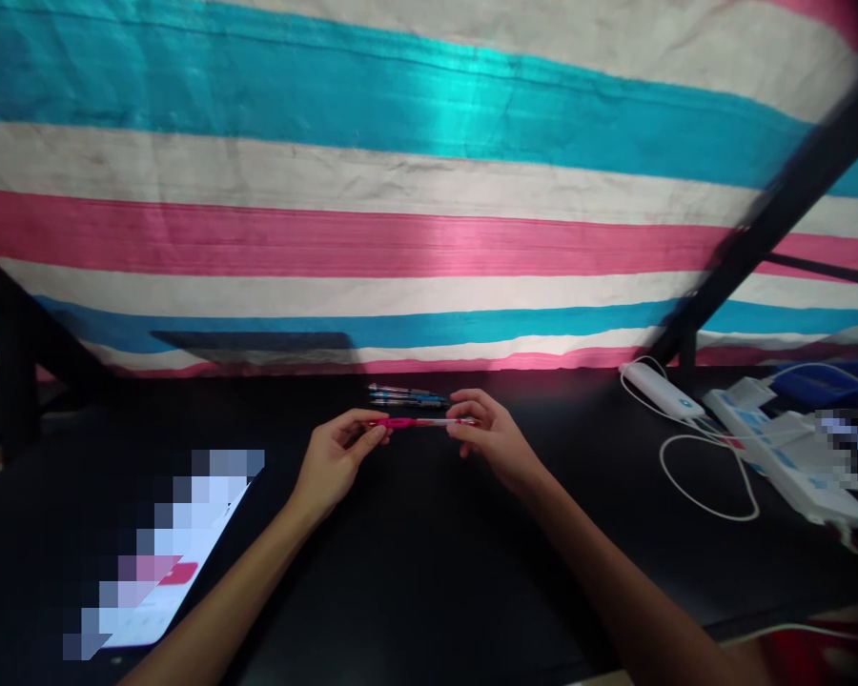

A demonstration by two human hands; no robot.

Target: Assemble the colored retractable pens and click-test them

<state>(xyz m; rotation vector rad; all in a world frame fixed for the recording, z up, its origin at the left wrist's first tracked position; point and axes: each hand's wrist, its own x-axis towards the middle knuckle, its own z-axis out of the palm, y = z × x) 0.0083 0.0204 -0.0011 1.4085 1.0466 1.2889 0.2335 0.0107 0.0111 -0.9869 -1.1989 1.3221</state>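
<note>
One slim pen (413,422) is part bright pink, part paler.

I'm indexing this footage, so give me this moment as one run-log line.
left hand: holds pink pen, left end | right hand: holds same pen, right end | beyond: other pens | right side: white power strip

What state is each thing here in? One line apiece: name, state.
Pink pen: held roughly level
Left hand: pinching one end
Right hand: pinching the other
Other pens: lying grouped
Screen: lit, partly pixelated
Power strip: plugs apparently inserted
White device: lying flat
White cable: looped
Tarp: wrinkled
</note>
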